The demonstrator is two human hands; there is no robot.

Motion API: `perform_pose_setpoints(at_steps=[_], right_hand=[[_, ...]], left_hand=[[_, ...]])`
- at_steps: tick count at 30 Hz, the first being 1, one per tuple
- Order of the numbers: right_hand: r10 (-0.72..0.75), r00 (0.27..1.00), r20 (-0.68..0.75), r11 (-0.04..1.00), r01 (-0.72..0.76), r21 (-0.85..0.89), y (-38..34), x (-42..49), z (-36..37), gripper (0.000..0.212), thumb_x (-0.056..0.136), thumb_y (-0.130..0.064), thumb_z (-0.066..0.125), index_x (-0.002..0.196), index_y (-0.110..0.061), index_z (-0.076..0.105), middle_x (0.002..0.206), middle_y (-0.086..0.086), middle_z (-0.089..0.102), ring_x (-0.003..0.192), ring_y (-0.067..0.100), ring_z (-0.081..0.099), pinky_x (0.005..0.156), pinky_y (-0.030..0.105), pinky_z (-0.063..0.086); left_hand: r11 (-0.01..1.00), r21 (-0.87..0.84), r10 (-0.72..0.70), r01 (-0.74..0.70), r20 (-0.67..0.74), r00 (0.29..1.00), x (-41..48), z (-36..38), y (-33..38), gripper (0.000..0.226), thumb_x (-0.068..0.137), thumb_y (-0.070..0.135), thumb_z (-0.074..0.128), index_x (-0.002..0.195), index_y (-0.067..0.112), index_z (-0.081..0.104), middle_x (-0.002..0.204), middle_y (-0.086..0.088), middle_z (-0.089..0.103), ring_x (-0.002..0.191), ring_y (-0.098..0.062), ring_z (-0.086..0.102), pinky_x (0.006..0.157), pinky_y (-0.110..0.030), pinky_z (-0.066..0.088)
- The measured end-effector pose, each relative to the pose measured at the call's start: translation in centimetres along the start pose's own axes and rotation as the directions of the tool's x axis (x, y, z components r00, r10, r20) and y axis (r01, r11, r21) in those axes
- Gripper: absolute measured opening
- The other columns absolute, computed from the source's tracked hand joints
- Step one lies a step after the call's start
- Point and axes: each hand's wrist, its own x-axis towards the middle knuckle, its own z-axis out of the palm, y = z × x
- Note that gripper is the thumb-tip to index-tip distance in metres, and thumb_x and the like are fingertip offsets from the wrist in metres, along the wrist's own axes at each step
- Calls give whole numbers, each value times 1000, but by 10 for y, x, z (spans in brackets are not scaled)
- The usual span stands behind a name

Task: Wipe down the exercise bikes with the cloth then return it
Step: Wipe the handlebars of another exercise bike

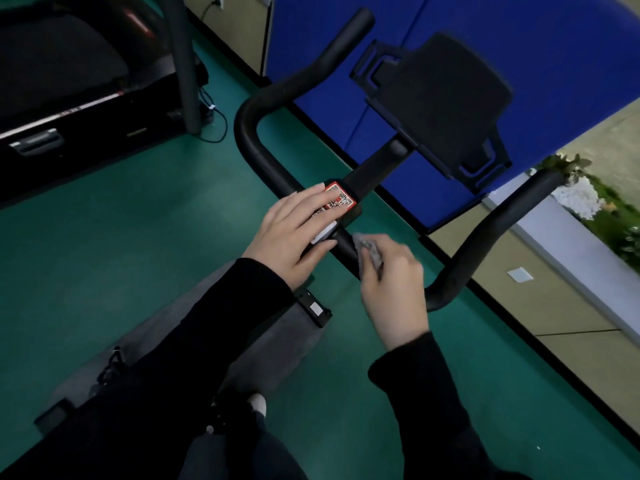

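Note:
The exercise bike's black handlebar (258,102) curves across the middle of the view, with a black tablet holder (446,98) above it. My left hand (294,230) rests flat, fingers straight, on the bar's centre block over a red QR-code sticker (341,199). My right hand (394,289) grips a small grey cloth (370,251) and presses it against the bar just right of the centre block. The bar's right arm (495,230) rises behind my right hand.
A treadmill (69,91) stands at the upper left with cables on the green floor (121,237). A blue padded panel (519,36) stands behind the bike. White flowers and greenery (585,199) lie at the right edge. The bike's grey body (277,337) is below my arms.

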Motion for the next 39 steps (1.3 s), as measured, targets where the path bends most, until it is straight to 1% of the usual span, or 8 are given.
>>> perform_pose_setpoints(at_steps=[4, 9, 12, 14, 19, 26, 32, 39], right_hand=[[24, 981, -192, 997, -38, -72, 1, -15, 10, 22, 86, 0, 61, 107, -7, 65, 97, 6, 67, 94, 27, 56, 76, 26, 27], [66, 947, -313, 997, -71, -5, -21, -6, 31, 27, 79, 6, 62, 101, -10, 57, 95, 3, 64, 89, 25, 54, 76, 28, 27], [70, 920, -385, 997, -70, 14, -24, -7, 39, 32, 74, 11, 62, 100, -7, 62, 94, 3, 65, 91, 24, 56, 79, 26, 28], [105, 868, -485, 994, -96, 43, -20, -15, 44, 38, 71, 15, 61, 103, -5, 64, 97, 3, 66, 94, 19, 53, 85, 27, 32], [224, 656, -721, 973, -111, 202, -31, -16, 70, 30, 78, 14, 59, 104, -1, 65, 107, 6, 68, 108, 12, 54, 95, 47, 45], [121, 638, -760, 992, -53, 114, -40, -2, 96, 33, 75, 18, 65, 102, 1, 68, 108, 7, 69, 110, 15, 55, 95, 42, 43], [293, 451, -843, 953, -211, 219, 0, -31, 71, 28, 81, 13, 65, 105, -1, 66, 109, 3, 65, 112, 15, 55, 94, 52, 47], [243, 503, -829, 970, -125, 209, 3, -34, 74, 20, 86, 10, 60, 104, 2, 65, 112, 9, 66, 113, 23, 57, 96, 53, 45]], left_hand=[[1000, 18, 14, -13, -30, 999, 1, 2, -1, 45, 92, 31, 46, 133, 15, 51, 143, -1, 45, 137, -18, 33, 111, -35, 22], [1000, 13, 18, -18, 16, 1000, 0, -2, -4, 47, 92, 29, 48, 136, 15, 48, 144, -2, 43, 137, -19, 32, 112, -40, 25], [998, 27, 46, -48, 65, 997, 1, -8, -7, 48, 92, 31, 46, 137, 15, 47, 144, -3, 43, 137, -20, 33, 110, -41, 28], [998, 24, 61, -64, 104, 993, 2, -11, -9, 49, 92, 33, 44, 138, 16, 46, 145, -3, 42, 137, -20, 31, 109, -41, 28], [992, -31, 129, -126, 104, 986, 11, -14, -17, 44, 92, 27, 42, 131, 12, 54, 138, -6, 49, 130, -24, 39, 105, -47, 36], [979, -63, 195, -191, 48, 980, 16, -9, -27, 36, 94, 17, 43, 126, 8, 57, 132, -8, 53, 123, -27, 43, 102, -43, 37], [984, -46, 176, -173, 72, 982, 16, -10, -23, 36, 93, 18, 43, 125, 7, 58, 131, -9, 52, 124, -26, 39, 103, -43, 36], [942, 15, 330, -336, 141, 933, 32, -7, -1, 30, 86, 25, 54, 107, 9, 67, 111, -6, 64, 115, -27, 52, 98, -39, 34]])
